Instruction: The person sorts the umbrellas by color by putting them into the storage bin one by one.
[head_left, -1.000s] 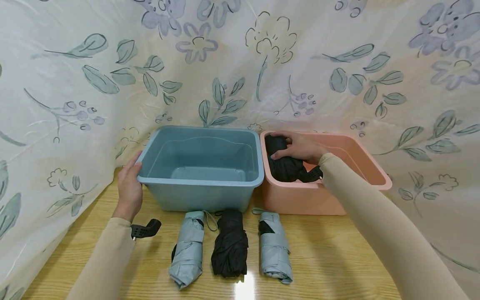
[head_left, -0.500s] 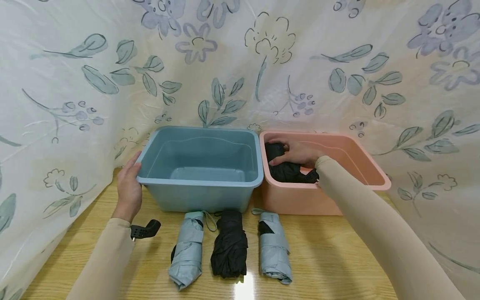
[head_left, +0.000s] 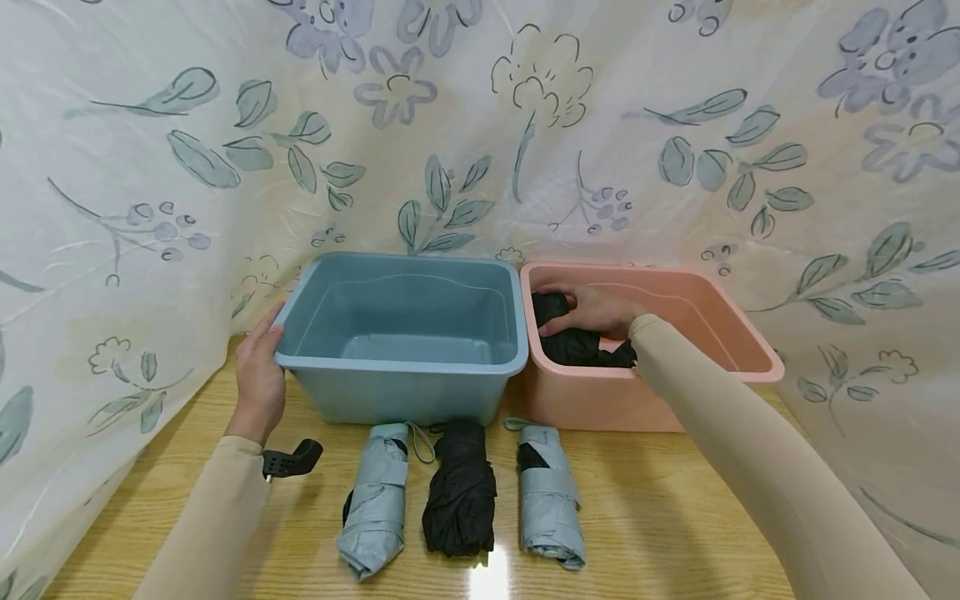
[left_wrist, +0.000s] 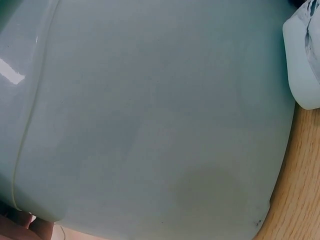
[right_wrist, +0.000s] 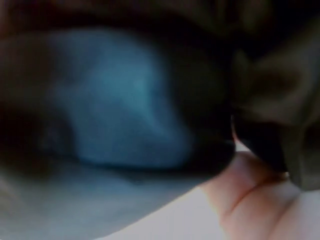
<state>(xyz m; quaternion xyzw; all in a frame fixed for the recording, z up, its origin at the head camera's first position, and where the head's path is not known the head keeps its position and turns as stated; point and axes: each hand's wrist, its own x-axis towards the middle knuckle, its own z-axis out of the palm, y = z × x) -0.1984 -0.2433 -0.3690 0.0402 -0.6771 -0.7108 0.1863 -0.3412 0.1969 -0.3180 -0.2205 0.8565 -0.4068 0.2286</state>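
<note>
Head view, right of centre: the right hand (head_left: 596, 308) curls round a black folded fabric umbrella (head_left: 552, 309) inside the salmon-pink rectangular plastic bin (head_left: 592, 404); left of centre, the left hand (head_left: 259, 379) rests extended fingers against the blue rectangular plastic bin's (head_left: 405, 396) rim. Lower centre, a crumpled black umbrella (head_left: 460, 496) lies between two grey-blue rolled umbrellas (head_left: 373, 504) (head_left: 551, 508) on the wood-grain tabletop (head_left: 660, 500).

Left hand (head_left: 259, 375) reaches forward, right hand (head_left: 596, 309) curled.

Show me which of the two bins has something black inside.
The pink bin, on the right: the right hand grips a black bundle in it. The blue bin shows a bare floor.
</note>
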